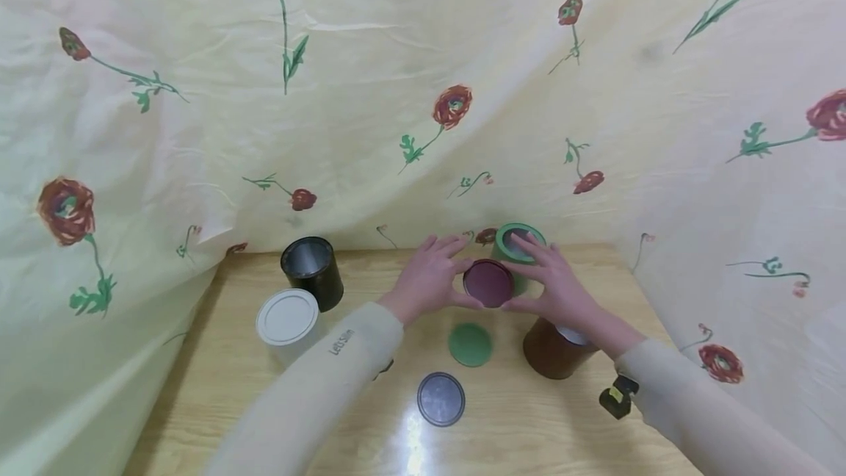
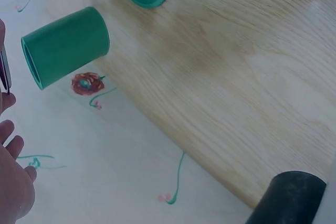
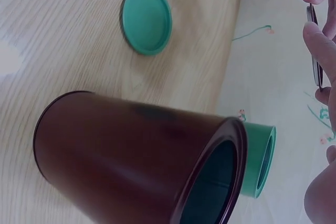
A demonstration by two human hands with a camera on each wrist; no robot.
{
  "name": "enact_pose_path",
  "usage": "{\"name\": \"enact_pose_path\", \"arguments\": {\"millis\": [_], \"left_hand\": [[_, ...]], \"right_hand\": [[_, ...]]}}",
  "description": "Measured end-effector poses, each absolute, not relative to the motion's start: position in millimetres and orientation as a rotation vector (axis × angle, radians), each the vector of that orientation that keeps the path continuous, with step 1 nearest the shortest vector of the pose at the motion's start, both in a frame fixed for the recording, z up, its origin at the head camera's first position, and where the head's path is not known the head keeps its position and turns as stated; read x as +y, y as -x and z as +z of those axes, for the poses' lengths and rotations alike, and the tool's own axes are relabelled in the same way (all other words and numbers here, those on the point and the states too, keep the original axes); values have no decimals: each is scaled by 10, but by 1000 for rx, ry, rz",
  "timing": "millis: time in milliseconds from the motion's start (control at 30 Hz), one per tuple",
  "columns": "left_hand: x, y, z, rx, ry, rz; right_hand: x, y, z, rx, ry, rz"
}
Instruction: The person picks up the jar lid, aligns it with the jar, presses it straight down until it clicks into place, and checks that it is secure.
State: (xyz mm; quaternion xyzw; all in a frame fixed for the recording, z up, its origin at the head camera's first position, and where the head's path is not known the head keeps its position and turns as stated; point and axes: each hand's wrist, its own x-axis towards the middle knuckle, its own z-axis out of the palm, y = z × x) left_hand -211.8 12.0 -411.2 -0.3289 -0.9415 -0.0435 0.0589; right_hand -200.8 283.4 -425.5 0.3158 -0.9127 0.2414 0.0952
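Jointly, your left hand (image 1: 429, 279) and right hand (image 1: 558, 289) pinch a dark red lid (image 1: 488, 283) by its edges

Thumbs sit at its lower edge with fingers spread above, both arms (image 1: 330, 380) stretched forward; it is held up over the table (image 1: 529, 432), near the green can (image 2: 65, 47) and beyond the green lid (image 1: 471, 344)

The left sleeve (image 1: 317, 388) partly hides the white can (image 1: 288, 318), the right fingers (image 1: 526, 270) the green can (image 1: 500, 247).

- Maroon lid (image 1: 488, 285): round, flat, rimmed, held up with one face toward the head camera.
- Lies between left grip (image 1: 429, 279) and right grip (image 1: 551, 281), its edge touching both.
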Motion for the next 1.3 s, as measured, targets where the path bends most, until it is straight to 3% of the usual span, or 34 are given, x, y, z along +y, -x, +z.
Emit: {"name": "enact_pose_path", "arguments": {"millis": [1300], "left_hand": [[921, 2086, -4319, -2916, 1009, -239]], "right_hand": [[3535, 1795, -4340, -2807, -885, 794]]}}
